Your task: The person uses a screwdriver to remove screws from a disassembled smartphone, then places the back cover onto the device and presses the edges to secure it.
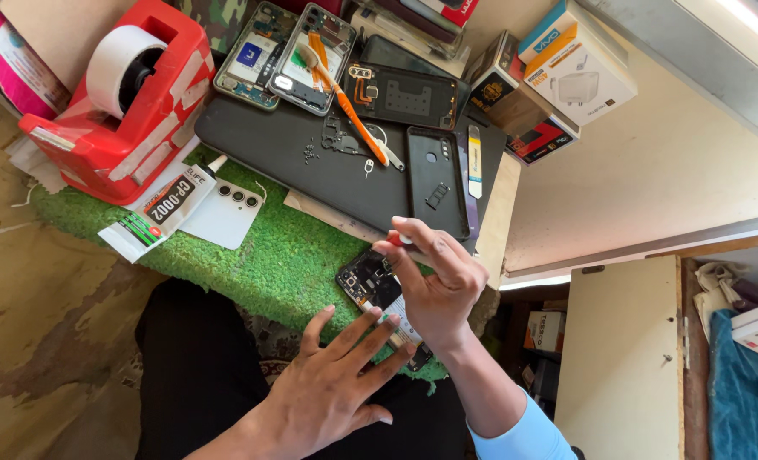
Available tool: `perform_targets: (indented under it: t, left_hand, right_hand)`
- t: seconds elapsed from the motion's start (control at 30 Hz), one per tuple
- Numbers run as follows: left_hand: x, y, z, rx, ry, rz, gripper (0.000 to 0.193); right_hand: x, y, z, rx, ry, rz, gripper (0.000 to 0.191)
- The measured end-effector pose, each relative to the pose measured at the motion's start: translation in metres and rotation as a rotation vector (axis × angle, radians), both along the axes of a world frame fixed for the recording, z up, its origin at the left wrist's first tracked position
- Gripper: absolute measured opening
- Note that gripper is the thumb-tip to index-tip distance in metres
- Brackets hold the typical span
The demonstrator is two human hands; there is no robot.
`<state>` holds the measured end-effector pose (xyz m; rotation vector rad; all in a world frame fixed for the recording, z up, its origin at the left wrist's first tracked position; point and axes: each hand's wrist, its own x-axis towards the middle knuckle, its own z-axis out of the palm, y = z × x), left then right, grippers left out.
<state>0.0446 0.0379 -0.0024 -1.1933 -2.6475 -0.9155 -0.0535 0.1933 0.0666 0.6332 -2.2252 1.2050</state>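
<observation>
Phone repair, screw-work stage: opened phone (pixel 377 288) lies on green mat (pixel 268 255) at the near edge.
Right hand (pixel 434 285) pinches red-tipped screwdriver (pixel 398 239) over the board; left hand (pixel 332 383) splayed flat, steadying. Next move likely needs steady vertical pressure.

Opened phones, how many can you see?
4: two side by side at the top, a black one right of them, and one under the right hand on the green mat. More may be hidden.
</observation>
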Motion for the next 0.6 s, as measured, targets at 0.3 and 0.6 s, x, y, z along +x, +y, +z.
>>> perform_targets:
  t: [0.3, 0.6]
  left_hand:
    - [0.001, 0.003, -0.006, -0.027, 0.046, 0.023, 0.087]
    - [-0.001, 0.003, -0.015, 0.034, -0.04, -0.008, 0.085]
  right_hand:
    - [-0.008, 0.011, -0.004, -0.08, 0.099, 0.037, 0.043]
    - [-0.045, 0.052, 0.01, -0.136, 0.082, -0.17, 0.045]
